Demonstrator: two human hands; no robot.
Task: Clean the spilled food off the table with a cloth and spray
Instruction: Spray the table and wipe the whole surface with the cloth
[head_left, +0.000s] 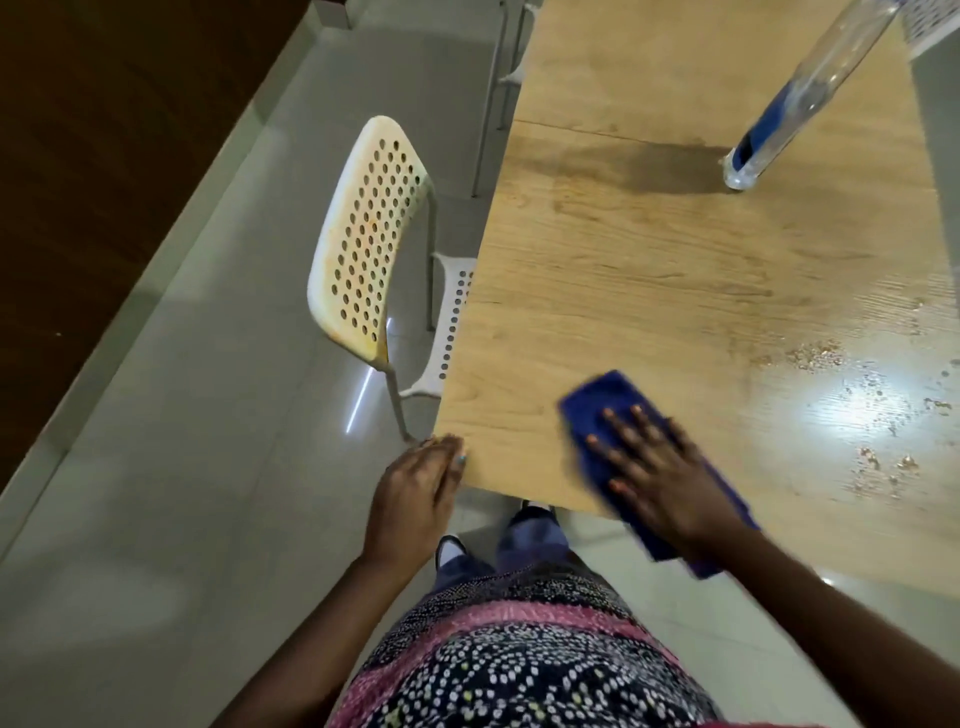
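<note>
A blue cloth (608, 400) lies flat on the wooden table (649, 270) near its front edge. My right hand (660, 467) presses down on the cloth with straight, spread fingers. My left hand (415, 493) rests against the table's front left corner, fingers along the edge. Scattered food crumbs (815, 358) lie on a wet, shiny patch to the right of the cloth. A clear spray bottle (800, 98) with a blue tube inside stands at the far right of the table.
A white perforated chair (363, 239) with orange stains stands at the table's left side, its seat tucked under. Another white chair (935, 26) shows at the top right corner. Grey tiled floor (182, 467) lies to the left.
</note>
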